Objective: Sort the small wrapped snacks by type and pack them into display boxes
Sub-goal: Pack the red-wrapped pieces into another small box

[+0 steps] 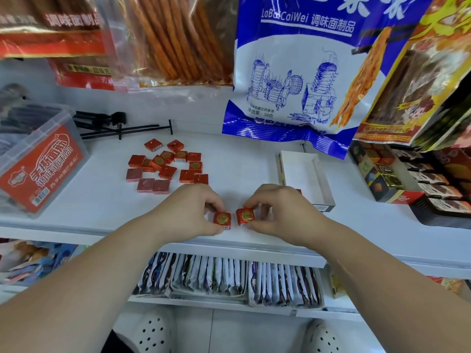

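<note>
Centre frame, white shelf (242,154): left hand (190,208) pinches one red gold-sealed snack (222,219); right hand (277,212) pinches its twin snack (245,215), just beside it. Above left: loose red pile (165,165). Right: open display box (302,174).

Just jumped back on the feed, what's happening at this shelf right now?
A person works at the white shelf. The left hand pinches one small red foil-wrapped square snack with a gold seal; the right hand pinches a matching red snack, side by side near the shelf's front edge. A loose pile of similar red squares lies farther back, and an open white cardboard display box sits beside the right hand.
</note>
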`<state>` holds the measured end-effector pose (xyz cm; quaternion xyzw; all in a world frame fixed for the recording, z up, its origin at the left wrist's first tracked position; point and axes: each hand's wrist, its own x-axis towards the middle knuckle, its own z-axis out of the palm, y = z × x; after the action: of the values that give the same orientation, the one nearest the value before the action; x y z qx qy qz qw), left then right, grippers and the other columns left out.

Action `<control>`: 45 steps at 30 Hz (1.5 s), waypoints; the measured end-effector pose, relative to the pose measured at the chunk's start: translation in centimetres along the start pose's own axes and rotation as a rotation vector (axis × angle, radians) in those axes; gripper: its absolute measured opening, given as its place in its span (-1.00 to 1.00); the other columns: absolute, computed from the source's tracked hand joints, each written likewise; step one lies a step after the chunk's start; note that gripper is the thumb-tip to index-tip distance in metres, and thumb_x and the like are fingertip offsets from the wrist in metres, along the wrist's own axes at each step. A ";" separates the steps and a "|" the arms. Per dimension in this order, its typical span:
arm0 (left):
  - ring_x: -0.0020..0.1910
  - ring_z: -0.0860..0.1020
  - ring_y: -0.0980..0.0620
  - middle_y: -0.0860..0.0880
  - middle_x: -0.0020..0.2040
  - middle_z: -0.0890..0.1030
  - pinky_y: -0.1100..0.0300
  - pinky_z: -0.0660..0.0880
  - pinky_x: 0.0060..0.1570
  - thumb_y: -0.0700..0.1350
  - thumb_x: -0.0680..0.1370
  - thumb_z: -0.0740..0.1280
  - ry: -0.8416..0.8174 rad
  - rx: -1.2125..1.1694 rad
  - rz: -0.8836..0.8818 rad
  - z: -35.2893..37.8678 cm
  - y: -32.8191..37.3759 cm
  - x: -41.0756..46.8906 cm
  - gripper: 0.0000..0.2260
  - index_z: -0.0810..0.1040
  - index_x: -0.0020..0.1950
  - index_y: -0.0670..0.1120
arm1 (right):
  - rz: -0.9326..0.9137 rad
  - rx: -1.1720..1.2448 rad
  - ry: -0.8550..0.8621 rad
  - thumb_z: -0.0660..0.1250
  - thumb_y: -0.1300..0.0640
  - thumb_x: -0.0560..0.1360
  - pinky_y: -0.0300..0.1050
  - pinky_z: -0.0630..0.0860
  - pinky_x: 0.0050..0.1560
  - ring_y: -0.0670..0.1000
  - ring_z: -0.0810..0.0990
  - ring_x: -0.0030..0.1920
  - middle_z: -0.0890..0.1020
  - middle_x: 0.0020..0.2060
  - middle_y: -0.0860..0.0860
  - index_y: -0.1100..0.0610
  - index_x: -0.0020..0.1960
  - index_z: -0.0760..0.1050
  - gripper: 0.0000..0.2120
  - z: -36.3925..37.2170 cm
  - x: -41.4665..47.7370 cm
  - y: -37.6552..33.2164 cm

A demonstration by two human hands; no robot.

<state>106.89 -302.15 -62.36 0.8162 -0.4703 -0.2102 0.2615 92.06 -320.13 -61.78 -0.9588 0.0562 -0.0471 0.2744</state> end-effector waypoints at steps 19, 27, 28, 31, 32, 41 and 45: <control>-0.16 0.60 0.18 0.10 -0.15 0.68 0.45 0.46 -0.07 -0.18 0.30 0.61 0.276 -0.424 0.205 4.3 7.1 3.7 -0.54 0.59 0.07 0.20 | 0.068 0.401 0.238 0.59 0.22 0.35 -0.15 0.62 -0.15 0.01 0.68 -0.25 0.70 -0.27 0.01 0.14 -0.03 0.65 -0.77 -4.8 -4.0 3.2; -0.03 0.45 0.25 0.16 0.07 0.48 0.44 0.36 -0.04 0.14 0.33 0.56 0.237 -0.131 0.172 6.6 8.3 6.4 -0.46 0.54 0.28 0.14 | 0.210 0.125 0.367 0.58 0.08 0.36 -0.22 0.53 -0.32 -0.08 0.59 -0.34 0.65 -0.25 -0.29 0.03 -0.02 0.63 -0.76 -7.3 -4.8 7.3; -0.04 0.43 0.25 0.14 0.10 0.46 0.42 0.36 -0.03 0.14 0.35 0.54 0.222 -0.099 0.181 6.9 8.2 6.5 -0.47 0.54 0.29 0.12 | 0.222 0.103 0.374 0.58 0.06 0.36 -0.28 0.49 -0.34 -0.08 0.57 -0.34 0.66 -0.19 -0.25 0.01 -0.01 0.62 -0.76 -7.4 -4.8 7.9; -0.04 0.41 0.23 0.16 0.17 0.50 0.35 0.41 0.05 0.13 0.41 0.50 0.206 -0.082 0.169 7.4 7.9 6.7 -0.52 0.55 0.30 0.10 | 0.274 0.010 0.307 0.57 0.01 0.37 -0.39 0.39 -0.37 -0.14 0.54 -0.35 0.65 -0.12 -0.23 -0.07 0.02 0.59 -0.73 -7.3 -4.5 9.1; -0.02 0.42 0.21 0.17 0.19 0.51 0.31 0.43 0.08 0.11 0.42 0.49 0.213 -0.077 0.158 7.5 7.9 6.7 -0.55 0.56 0.29 0.09 | 0.297 -0.005 0.272 0.57 0.01 0.37 -0.41 0.37 -0.38 -0.16 0.53 -0.36 0.64 -0.12 -0.23 -0.09 0.05 0.59 -0.70 -7.2 -4.4 9.3; -0.08 0.53 0.18 0.15 -0.02 0.63 0.26 0.46 -0.03 0.02 0.43 0.51 0.247 -0.151 0.019 7.8 7.9 7.6 -0.70 0.65 0.16 0.07 | 0.330 0.008 0.043 0.57 0.04 0.37 -0.47 0.39 -0.36 -0.38 0.53 -0.27 0.67 -0.14 -0.18 -0.04 -0.02 0.65 -0.79 -7.4 -2.7 10.0; -0.09 0.58 0.26 0.15 -0.04 0.67 0.22 0.56 0.01 0.02 0.41 0.53 0.231 -0.202 -0.004 7.9 7.6 7.7 -0.70 0.66 0.12 0.09 | 0.366 0.123 0.010 0.47 0.02 0.47 -0.32 0.51 -0.31 -0.25 0.58 -0.31 0.67 -0.10 -0.17 -0.07 0.02 0.66 -0.88 -7.6 -3.0 10.3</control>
<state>100.85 -313.91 -64.44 0.8055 -0.4117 -0.1615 0.3945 87.32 -332.35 -61.04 -0.9138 0.2281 -0.0047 0.3359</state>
